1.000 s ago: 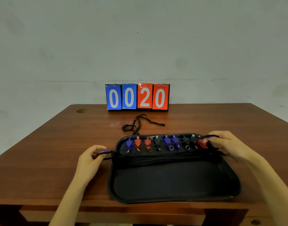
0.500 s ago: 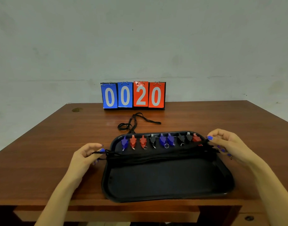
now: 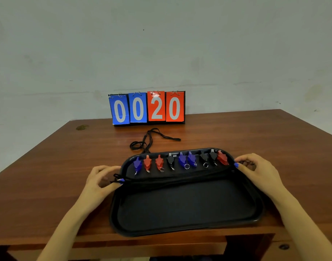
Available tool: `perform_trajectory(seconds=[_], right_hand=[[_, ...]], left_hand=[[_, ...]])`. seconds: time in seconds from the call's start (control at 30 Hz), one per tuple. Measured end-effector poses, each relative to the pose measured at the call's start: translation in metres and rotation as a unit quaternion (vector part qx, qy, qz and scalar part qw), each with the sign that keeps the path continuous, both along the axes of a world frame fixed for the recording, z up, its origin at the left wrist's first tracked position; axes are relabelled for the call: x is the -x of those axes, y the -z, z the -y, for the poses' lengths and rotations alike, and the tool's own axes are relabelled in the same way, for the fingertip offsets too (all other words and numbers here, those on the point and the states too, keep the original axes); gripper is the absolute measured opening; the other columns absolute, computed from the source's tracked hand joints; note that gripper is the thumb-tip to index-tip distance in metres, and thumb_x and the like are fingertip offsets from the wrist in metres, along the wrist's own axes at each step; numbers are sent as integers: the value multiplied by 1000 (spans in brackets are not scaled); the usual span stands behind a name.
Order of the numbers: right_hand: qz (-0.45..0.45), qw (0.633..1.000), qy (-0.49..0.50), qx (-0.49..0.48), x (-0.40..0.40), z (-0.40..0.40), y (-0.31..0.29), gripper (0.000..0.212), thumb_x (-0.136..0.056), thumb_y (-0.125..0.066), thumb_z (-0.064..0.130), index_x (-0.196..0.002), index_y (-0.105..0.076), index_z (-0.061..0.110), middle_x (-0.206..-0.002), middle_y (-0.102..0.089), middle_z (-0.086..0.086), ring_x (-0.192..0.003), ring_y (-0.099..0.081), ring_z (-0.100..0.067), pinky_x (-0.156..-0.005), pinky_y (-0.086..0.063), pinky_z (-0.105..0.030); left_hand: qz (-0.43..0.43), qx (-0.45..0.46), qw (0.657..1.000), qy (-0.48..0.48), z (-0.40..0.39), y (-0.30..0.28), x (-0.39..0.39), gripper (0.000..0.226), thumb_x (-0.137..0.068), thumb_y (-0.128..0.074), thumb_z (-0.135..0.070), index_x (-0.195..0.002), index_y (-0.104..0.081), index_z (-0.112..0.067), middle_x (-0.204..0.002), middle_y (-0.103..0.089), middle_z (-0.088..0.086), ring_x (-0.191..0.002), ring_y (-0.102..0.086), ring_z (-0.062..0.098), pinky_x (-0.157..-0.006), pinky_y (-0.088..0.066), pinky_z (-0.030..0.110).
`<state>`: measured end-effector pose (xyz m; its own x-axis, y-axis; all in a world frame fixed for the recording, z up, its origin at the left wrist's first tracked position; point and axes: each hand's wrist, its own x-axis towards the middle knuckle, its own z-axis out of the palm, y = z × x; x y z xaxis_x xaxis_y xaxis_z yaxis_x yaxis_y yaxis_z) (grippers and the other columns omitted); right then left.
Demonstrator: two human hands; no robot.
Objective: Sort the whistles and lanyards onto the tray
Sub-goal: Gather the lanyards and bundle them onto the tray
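Nine whistles [image 3: 180, 161] already sit in a row along the far edge of the tray [image 3: 186, 223]. The left hand [image 3: 100, 178] and right hand [image 3: 255, 169] each pinch an end of the lanyards [image 3: 180, 178] stretched across it. One loose lanyard [image 3: 150, 141] remains on the desk [image 3: 48, 176] beyond. The scoreboard [image 3: 147, 108] reads 0020.
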<state>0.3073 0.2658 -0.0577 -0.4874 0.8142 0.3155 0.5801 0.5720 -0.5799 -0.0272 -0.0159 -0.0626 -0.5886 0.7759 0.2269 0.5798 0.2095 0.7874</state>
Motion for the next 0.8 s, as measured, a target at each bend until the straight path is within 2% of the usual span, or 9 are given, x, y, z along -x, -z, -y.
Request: perform_trajectory(seconds=[0.07,0.13,0.17,0.23,0.3,0.37,0.43,0.67,0.8], right_hand=[[14,1000,-6,-22,-1,-1,2,12,-86,-62,32,-96,-63,38,-89,-54,17,-84,-55,-5,-65,-48,-27],[4,1000,-12,-22,-3,-2,5,14,-86,-61,29,-98,-65,35,-92,-51,17,-87,-53,-6,-66,-44,-26],[-1,1000,-12,-20,-4,-2,6,14,-86,-62,27,-98,-66,33,-94,-51,13,-92,-52,-10,-71,-41,-27],[6,999,5,-37,-6,-3,6,14,-86,-63,25,-97,-68,33,-103,-52,9,-103,-46,-19,-83,-32,-31],[30,998,34,-42,-7,-3,4,16,-87,-61,28,-99,-68,35,-112,-47,14,-114,-39,-24,-92,-26,-37],[43,998,43,-26,-7,-2,3,18,-88,-59,32,-103,-67,37,-116,-45,16,-123,-34,-23,-96,-21,-38],[50,998,27,4,-7,-1,4,19,-89,-57,34,-106,-64,39,-121,-50,15,-127,-33,-21,-97,-19,-37],[37,998,-6,56,-7,1,3,24,-86,-62,32,-109,-62,36,-111,-58,7,-121,-44,-20,-100,-20,-38],[-8,996,-29,81,-9,3,2,20,-85,-65,22,-104,-65,29,-102,-58,7,-110,-51,-20,-99,-40,-45]], left_hand=[[-61,23,998,14,1,2,2,56,-77,-72,-22,-89,-51,-72,-112,-39,-28,-105,-36,6,-92,-31,25],[-109,39,993,20,1,2,1,40,-71,-70,-42,-90,-51,-71,-113,-44,-29,-105,-37,4,-93,-28,30],[-115,37,992,22,0,3,1,37,-70,-70,-41,-91,-54,-68,-111,-49,-27,-103,-41,3,-92,-29,31],[-107,22,994,20,-1,5,2,43,-74,-74,-21,-91,-58,-57,-108,-54,-21,-102,-45,-8,-95,-31,35],[-98,13,995,16,-2,5,1,45,-75,-72,-11,-91,-59,-51,-107,-57,-18,-102,-48,-5,-93,-36,33],[-87,-9,996,19,-3,6,0,46,-74,-72,-6,-87,-63,-49,-102,-60,-13,-98,-54,5,-81,-41,21],[-78,-31,996,18,-1,7,0,45,-74,-71,-2,-85,-65,-45,-93,-63,-8,-90,-57,3,-69,-44,14],[-33,-46,998,23,0,10,2,44,-78,-64,4,-88,-65,-39,-101,-61,-18,-87,-58,2,-75,-45,21],[-2,-28,999,45,2,11,4,45,-80,-62,6,-91,-65,-38,-101,-60,-20,-90,-58,2,-77,-46,18]])
